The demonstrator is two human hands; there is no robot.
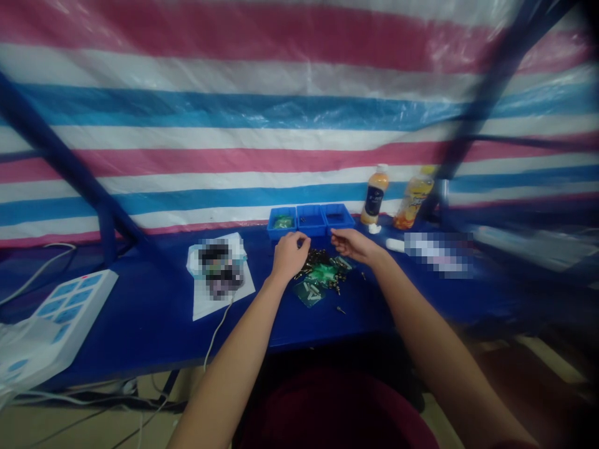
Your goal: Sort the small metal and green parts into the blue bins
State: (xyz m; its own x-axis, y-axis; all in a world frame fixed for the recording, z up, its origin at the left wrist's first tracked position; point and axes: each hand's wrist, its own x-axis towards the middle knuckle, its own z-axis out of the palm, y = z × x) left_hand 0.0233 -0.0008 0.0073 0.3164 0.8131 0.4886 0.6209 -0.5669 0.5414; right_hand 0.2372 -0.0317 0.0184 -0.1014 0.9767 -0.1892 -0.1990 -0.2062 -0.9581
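Left hand (pixel 290 255), right hand (pixel 355 245): narrow passage to blue bins (pixel 311 219); loose metal parts (pixel 322 271) below, orange bottle (pixel 374 194) beyond.

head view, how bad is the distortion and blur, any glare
In the head view, the striped tarp bows from wide-lens distortion, glare shines on its right side, the near blue pole is blurred, and the right corners darken.

"Can anything be read on the white-capped bottle (pixel 374 194)?"

"No — its dark label (pixel 374 201) is too blurred, and the yellow-capped bottle (pixel 414 198) beside it shows only smeared print — no word, brand or number."
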